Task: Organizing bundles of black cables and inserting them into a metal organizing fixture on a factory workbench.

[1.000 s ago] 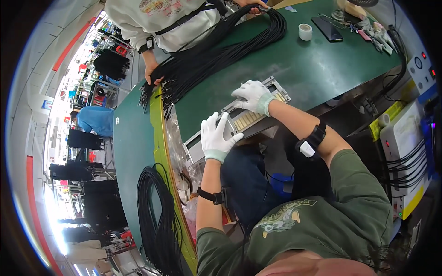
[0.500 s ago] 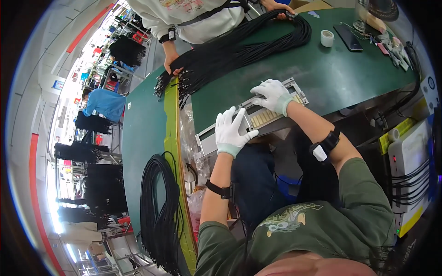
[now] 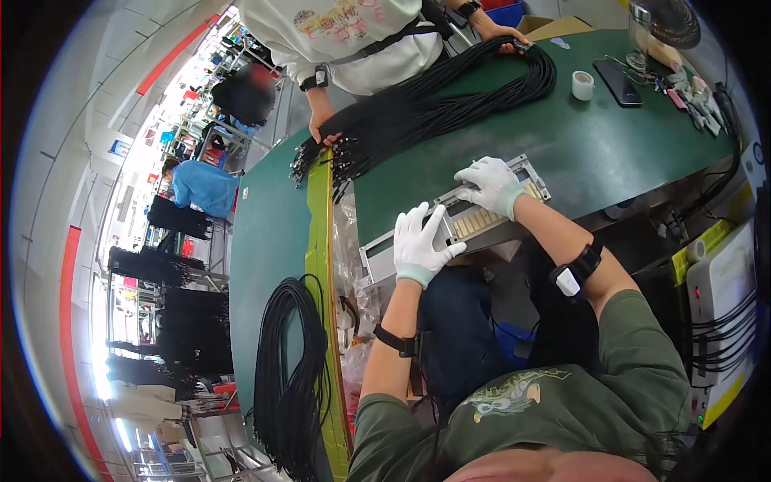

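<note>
A long, narrow metal frame (image 3: 379, 259) lies at the near edge of the green table, with a row of pale yellowish blocks (image 3: 477, 222) along its right half. My left hand (image 3: 422, 245), in a white glove, rests on the frame's left part with its fingers spread. Further right, my right hand (image 3: 487, 185), gloved too, lies over the frame's far rail, fingers loosely stretched and slightly bent. Neither hand shows anything gripped. Across the table, another person's hands (image 3: 325, 128) hold a thick bundle of black cables (image 3: 434, 112) with metal ends at its left.
A coiled black cable bundle (image 3: 269, 377) lies on the left table beside a yellow strip (image 3: 319, 233). At the right stand a white tape roll (image 3: 583, 85), a dark phone (image 3: 618, 83) and small tools (image 3: 695, 100). A white box with cables (image 3: 715, 297) is at lower right.
The whole view has shifted, so things appear slightly further right and lower. Both my hands stay on the metal frame, in nearly the same pose.
</note>
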`<state>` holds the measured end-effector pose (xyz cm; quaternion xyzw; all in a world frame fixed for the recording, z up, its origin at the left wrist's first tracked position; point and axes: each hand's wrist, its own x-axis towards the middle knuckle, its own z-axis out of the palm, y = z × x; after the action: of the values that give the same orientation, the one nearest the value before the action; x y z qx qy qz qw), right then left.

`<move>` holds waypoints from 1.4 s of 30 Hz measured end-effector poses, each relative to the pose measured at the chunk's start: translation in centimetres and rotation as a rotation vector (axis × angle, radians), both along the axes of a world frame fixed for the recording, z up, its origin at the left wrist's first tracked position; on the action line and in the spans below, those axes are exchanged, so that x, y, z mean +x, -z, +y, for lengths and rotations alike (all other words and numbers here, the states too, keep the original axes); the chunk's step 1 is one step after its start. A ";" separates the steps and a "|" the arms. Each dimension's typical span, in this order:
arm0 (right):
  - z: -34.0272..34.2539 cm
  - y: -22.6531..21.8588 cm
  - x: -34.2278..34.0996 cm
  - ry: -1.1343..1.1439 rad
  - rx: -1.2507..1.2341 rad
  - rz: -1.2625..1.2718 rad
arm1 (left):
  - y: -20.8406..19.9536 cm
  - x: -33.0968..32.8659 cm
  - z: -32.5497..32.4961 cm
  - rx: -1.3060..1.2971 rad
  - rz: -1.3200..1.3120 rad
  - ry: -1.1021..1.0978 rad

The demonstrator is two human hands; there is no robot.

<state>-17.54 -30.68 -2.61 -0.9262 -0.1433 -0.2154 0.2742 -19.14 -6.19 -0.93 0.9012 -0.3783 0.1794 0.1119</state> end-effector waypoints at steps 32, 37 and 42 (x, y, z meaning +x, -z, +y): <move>0.0 0.6 0.4 0.016 -0.009 0.001 | 0.2 -0.1 0.1 -0.031 -0.002 0.001; 0.0 0.5 0.3 0.015 0.021 0.026 | 0.2 -0.1 0.1 -0.017 0.006 -0.010; 0.1 0.7 0.4 0.021 0.010 -0.011 | 0.2 -0.2 0.1 -0.017 0.019 -0.013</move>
<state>-17.17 -30.58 -3.30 -0.9251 -0.1340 -0.2241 0.2758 -19.29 -6.06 -1.10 0.9044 -0.3696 0.1751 0.1221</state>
